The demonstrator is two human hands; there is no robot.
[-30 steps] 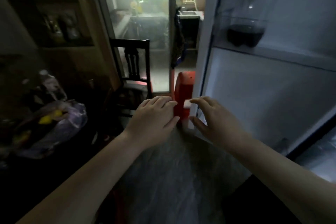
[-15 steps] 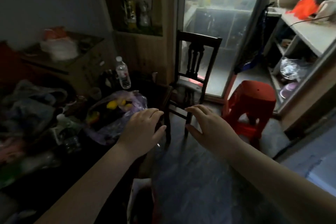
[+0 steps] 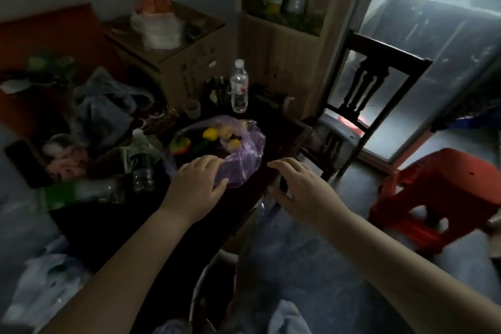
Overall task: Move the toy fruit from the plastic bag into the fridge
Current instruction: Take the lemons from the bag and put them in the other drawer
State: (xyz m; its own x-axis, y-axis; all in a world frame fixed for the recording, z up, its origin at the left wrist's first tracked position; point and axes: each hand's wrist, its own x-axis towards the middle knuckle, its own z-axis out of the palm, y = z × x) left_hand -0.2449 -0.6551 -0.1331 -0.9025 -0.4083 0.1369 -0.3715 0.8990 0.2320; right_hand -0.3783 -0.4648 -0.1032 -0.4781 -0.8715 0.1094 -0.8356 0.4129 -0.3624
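A translucent purple plastic bag (image 3: 244, 154) lies on the dark table (image 3: 282, 138), with toy fruit inside: a yellow piece (image 3: 211, 134), a red-green-yellow piece (image 3: 180, 145) and a pale yellow one (image 3: 233, 144). My left hand (image 3: 199, 184) hovers at the bag's near edge, fingers relaxed, fingertips touching or almost touching the plastic. My right hand (image 3: 301, 184) hangs open just right of the bag, over the table's corner, holding nothing. The fridge is out of view.
A water bottle (image 3: 239, 87) and a small cup (image 3: 192, 109) stand behind the bag. Clutter of bags, cloth and bottles fills the table's left side (image 3: 103, 122). A dark wooden chair (image 3: 371, 106) and a red plastic stool (image 3: 444, 192) stand to the right.
My view has swung left, away from the fridge door to the table. Both hands have come from the fridge over to the purple bag, still holding nothing.
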